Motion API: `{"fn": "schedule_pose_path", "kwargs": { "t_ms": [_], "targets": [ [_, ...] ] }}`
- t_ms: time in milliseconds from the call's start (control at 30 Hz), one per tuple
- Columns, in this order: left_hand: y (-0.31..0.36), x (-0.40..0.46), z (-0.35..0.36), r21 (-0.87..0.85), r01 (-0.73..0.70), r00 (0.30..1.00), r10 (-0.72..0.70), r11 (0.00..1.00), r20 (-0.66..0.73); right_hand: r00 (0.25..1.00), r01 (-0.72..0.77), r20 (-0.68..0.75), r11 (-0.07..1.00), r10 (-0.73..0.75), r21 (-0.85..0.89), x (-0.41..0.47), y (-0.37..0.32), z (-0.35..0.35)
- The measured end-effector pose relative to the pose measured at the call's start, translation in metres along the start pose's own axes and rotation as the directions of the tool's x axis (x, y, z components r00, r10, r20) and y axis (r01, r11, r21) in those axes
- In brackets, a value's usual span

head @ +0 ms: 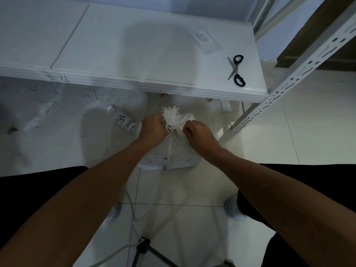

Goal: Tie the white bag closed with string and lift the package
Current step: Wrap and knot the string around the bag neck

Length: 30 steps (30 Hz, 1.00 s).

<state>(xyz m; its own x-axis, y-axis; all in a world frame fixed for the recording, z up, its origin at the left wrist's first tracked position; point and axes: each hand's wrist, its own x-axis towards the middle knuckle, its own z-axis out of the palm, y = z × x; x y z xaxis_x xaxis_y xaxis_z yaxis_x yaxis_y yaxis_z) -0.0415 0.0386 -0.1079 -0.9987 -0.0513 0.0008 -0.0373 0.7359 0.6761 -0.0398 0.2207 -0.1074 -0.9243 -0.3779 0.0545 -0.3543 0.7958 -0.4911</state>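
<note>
White tile floor [289,143] fills most of the frame, and a white tabletop [134,54] runs across the upper part. Left of centre, a clear plastic bottle [123,119] with a printed label lies on its side on the floor, just below the table's edge. Beside it, at mid-frame, the left hand [153,128] is curled into a fist around the gathered neck of the white bag [173,151], just under the frayed white fringe [173,115] of the bag's mouth. The bag stands on the floor between the person's legs, its neck bunched tight. A thin string [170,149] runs down the bag's front from the neck. On the other side of the neck, the right hand [200,135] has its fingers curled in at the gather, pinching there; whether it holds string or cloth I cannot tell. In the upper right, black-handled scissors [236,70] lie open on the tabletop near its corner, with a printed paper slip [203,36] above them. A perforated white metal shelf post [300,74] slants down the right side.
</note>
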Motion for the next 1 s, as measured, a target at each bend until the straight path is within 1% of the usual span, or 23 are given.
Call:
{"fn": "schedule_pose_path", "kwargs": {
  "t_ms": [67,133,267,333,467,533,600,767,833,933,1000],
  "targets": [
    [0.003,-0.001,0.001,-0.021,0.076,0.997,-0.077,0.997,-0.018,0.999,0.029,-0.023,0.999,-0.029,-0.031,0.000,0.000,-0.001],
    [0.004,-0.003,0.001,-0.037,0.104,0.994,-0.105,0.994,-0.034,0.999,0.041,-0.017,0.999,-0.041,-0.023,0.000,0.001,-0.001],
    [0.003,-0.003,-0.001,-0.083,0.140,0.990,-0.140,0.987,0.005,0.996,-0.006,0.091,0.998,0.000,0.060,0.001,0.008,-0.005],
    [0.002,-0.004,0.000,-0.107,0.142,0.990,-0.142,0.984,0.006,0.991,-0.027,0.132,0.997,0.018,0.072,0.001,0.009,-0.007],
    [0.001,-0.003,0.002,-0.111,0.174,0.985,-0.174,0.978,0.008,0.985,-0.046,0.166,0.999,0.047,-0.014,0.001,-0.002,-0.003],
    [0.000,-0.003,0.005,-0.100,0.208,0.978,-0.205,0.973,0.035,0.986,-0.087,0.142,0.996,0.091,-0.035,0.000,-0.011,0.001],
    [0.002,-0.004,0.008,-0.103,0.224,0.974,-0.219,0.969,0.057,0.982,-0.162,0.100,0.987,0.163,-0.012,0.000,-0.018,0.004],
    [0.003,-0.004,0.015,-0.103,0.313,0.949,-0.306,0.944,0.082,0.925,-0.380,0.068,0.913,0.373,0.151,0.004,-0.028,0.010],
    [0.001,0.001,0.015,-0.114,0.383,0.920,-0.368,0.917,0.132,0.891,-0.453,0.073,0.865,0.449,0.216,0.006,-0.029,0.013],
    [0.001,0.009,0.005,-0.136,0.488,0.853,-0.438,0.862,0.284,0.830,-0.553,0.097,0.788,0.549,0.271,0.013,-0.027,0.013],
    [0.002,0.011,-0.004,-0.167,0.557,0.797,-0.466,0.814,0.385,0.811,-0.580,0.134,0.754,0.570,0.309,0.016,-0.026,0.010]
  ]
}}
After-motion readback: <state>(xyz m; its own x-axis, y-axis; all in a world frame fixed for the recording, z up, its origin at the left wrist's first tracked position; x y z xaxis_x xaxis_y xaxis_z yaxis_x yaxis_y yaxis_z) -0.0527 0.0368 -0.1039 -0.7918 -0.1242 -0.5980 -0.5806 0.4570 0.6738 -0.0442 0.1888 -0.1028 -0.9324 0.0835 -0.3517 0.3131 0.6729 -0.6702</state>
